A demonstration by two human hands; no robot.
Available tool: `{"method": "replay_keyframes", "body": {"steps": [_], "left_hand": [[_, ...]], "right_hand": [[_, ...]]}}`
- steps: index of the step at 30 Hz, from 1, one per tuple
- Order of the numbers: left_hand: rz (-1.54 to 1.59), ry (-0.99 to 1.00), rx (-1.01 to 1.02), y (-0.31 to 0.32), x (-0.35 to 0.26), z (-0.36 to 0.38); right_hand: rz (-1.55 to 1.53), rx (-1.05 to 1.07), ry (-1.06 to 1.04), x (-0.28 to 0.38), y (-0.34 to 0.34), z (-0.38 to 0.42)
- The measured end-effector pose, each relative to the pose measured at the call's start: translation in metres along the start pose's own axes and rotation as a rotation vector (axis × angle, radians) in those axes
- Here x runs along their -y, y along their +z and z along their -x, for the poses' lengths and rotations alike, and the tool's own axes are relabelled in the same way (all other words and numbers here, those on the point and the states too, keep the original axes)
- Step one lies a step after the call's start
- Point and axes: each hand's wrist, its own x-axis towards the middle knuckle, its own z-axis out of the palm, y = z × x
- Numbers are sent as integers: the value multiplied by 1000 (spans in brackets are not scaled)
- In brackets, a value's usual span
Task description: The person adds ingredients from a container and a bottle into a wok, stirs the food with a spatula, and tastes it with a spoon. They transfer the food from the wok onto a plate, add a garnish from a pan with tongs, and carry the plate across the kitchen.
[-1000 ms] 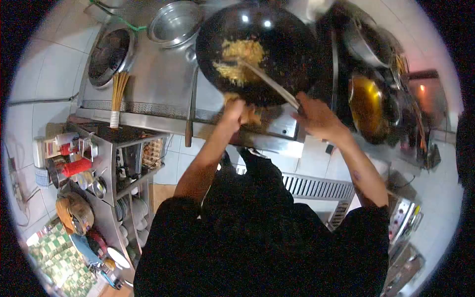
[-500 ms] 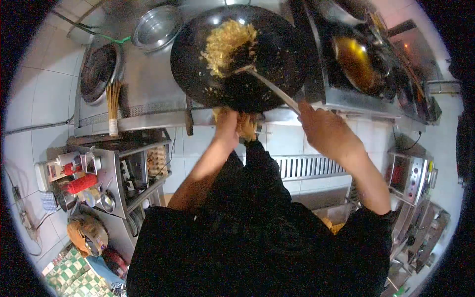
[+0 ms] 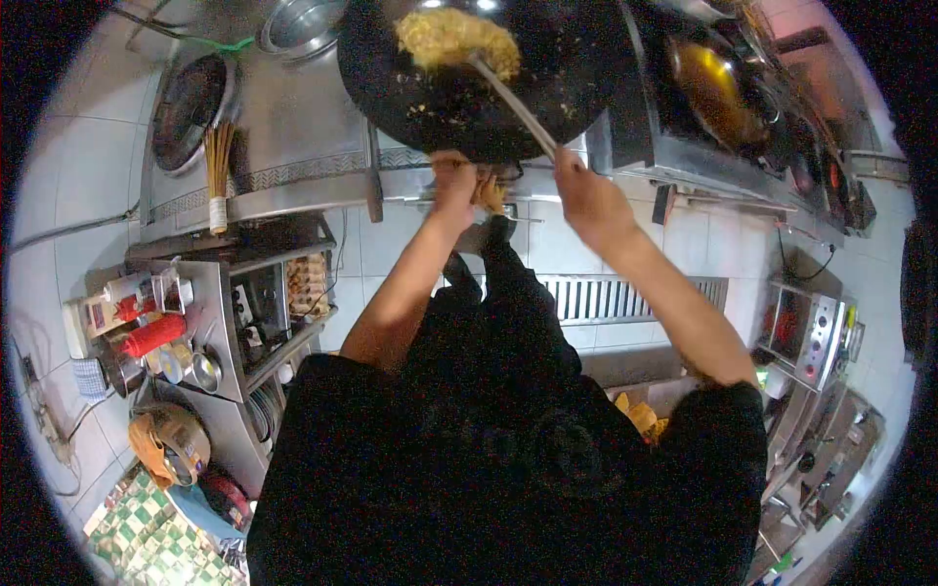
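Observation:
A large black wok [image 3: 391, 107] sits on the stove at the top of the view, with a mound of yellow, egg-like food [image 3: 440, 37] at its far side and small bits scattered across the bottom. At the near rim, my left hand [image 3: 455, 188] is closed around a yellowish cloth [image 3: 490, 192] at the wok's handle; the handle itself is mostly hidden. My right hand [image 3: 594, 202] grips the long metal handle of a wok spatula [image 3: 518, 107]. Its head is buried in the food, out of sight.
Right of the wok is a pan of brown liquid [image 3: 718, 93]. On the left are a metal bowl [image 3: 301, 27], a dark round lid-like pan [image 3: 191, 112] and a bamboo brush [image 3: 219, 181]. Egg trays [image 3: 306, 285] and red bottles [image 3: 154, 335] are lower left.
The food has been gathered into a tighter mound and the spatula head has gone into it. My right hand has moved left and up. The whole view has tipped down, raising the wok in frame.

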Motion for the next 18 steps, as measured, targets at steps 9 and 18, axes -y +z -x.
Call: {"method": "replay_keyframes", "body": {"steps": [9,18], "left_hand": [[185,-249,-131,19,6,25],[148,-194,-107,-2,60,42]], "right_hand": [[240,-206,-189,-5,17,-20],[52,-165,-64,-32,42,-1]]}}
